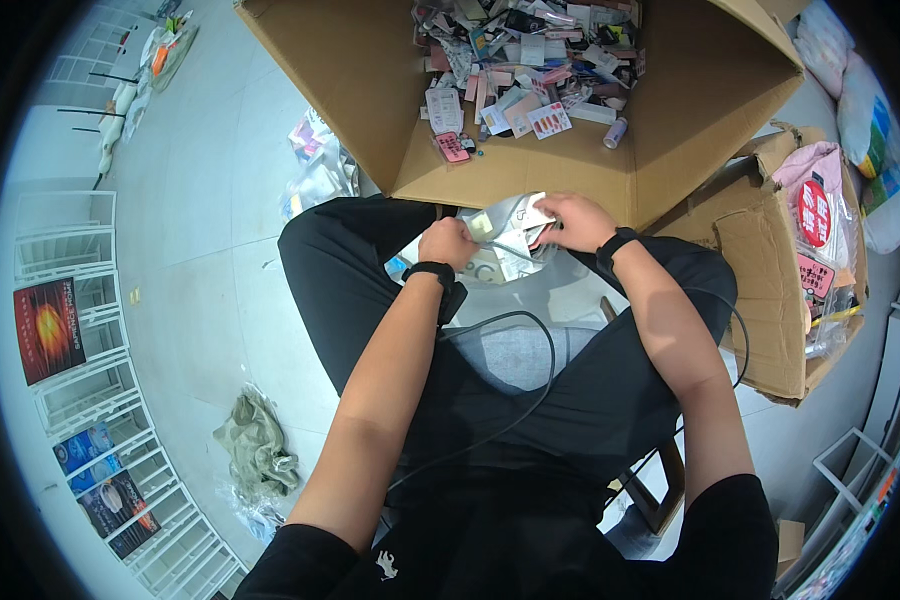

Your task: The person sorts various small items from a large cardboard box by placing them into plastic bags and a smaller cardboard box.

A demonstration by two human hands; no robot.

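Observation:
Between my knees is a clear plastic bag (504, 219) filled with small white and pale cards or packets (516, 262). My left hand (448, 244) is closed on the bag's left side. At its right side, my right hand (579, 221) has thumb and fingers around the edge of the bag and the white pieces there. How deep those fingers reach is hidden. Just beyond my hands, a large cardboard box (585, 176) lies with its opening towards me. Inside it is a heap of small cosmetic-like packages (532, 52), with a pink card (451, 148) and a lilac tube (615, 133) near the front.
A torn cardboard box (765, 300) with bagged items stands by my right knee. Plastic packs (322, 172) lie beyond my left knee. Crumpled green cloth or bagging (259, 446) is on the floor. White racks (112, 360) line the left. A cable (551, 360) crosses my lap.

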